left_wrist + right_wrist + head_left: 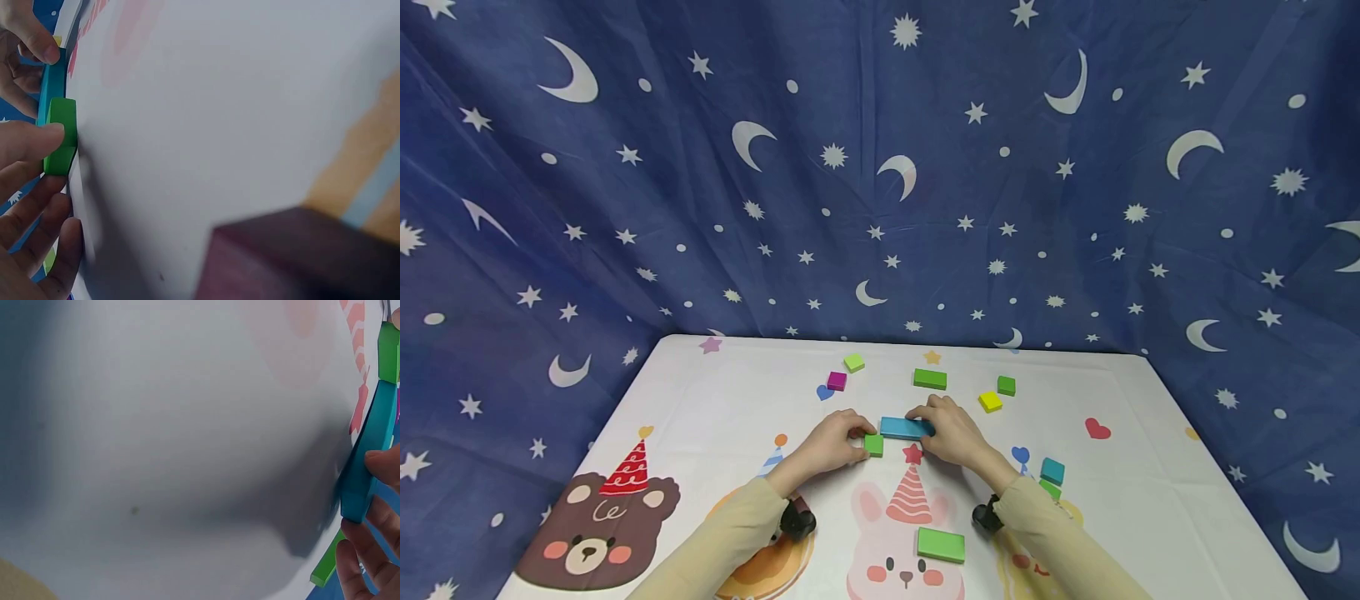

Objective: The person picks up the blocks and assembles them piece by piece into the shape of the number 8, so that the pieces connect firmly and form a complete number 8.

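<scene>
On the white tablecloth, my left hand [831,443] pinches a small green block [874,446] between thumb and fingers. My right hand [953,433] grips the right end of a long blue block [900,428], thumb on the near side and fingers round the far side and end. The green block stands just left of the blue one, at its near corner. In the left wrist view the green block [61,134] and the blue block [54,84] line up close end to end. The right wrist view shows the blue block [367,472] held near its right end.
Behind the hands lie a purple block [837,381], a lime block [853,362], a long green block [930,379], a small green block [1007,386] and a yellow block [990,402]. A teal block [1052,471] sits beside the right forearm; a long light-green block [941,545] lies in front.
</scene>
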